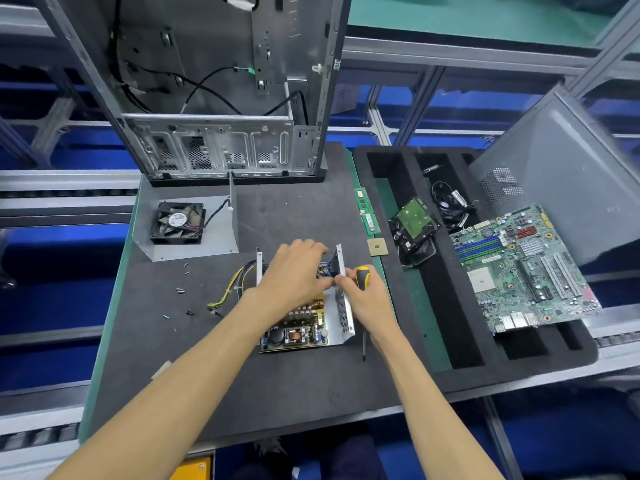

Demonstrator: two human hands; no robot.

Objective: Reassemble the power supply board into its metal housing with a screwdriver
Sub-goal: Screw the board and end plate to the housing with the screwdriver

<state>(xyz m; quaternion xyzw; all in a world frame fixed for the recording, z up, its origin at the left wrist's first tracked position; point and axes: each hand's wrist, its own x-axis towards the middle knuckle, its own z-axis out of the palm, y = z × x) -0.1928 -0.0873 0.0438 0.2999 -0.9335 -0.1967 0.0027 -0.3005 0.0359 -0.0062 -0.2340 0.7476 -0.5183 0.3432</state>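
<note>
The power supply board [298, 332] lies inside its open metal housing [344, 313] in the middle of the dark mat, its near edge sticking out of the housing. My left hand [294, 271] reaches down over the board's far part, fingers curled among the wires near the housing's right wall. My right hand [367, 296] grips the yellow-and-black screwdriver [362, 277] outside that wall, shaft pointing toward me. A yellow and black cable bundle [230, 289] leaves the housing on the left. Several loose screws [180, 291] lie on the mat to the left.
The housing cover with a black fan [178, 223] sits at the back left. An upright computer case [221, 98] stands behind. Right of the mat, RAM sticks [367, 213], a CPU [377, 246], a hard drive [414, 218] and a motherboard [519, 268] rest on a black foam tray [450, 323].
</note>
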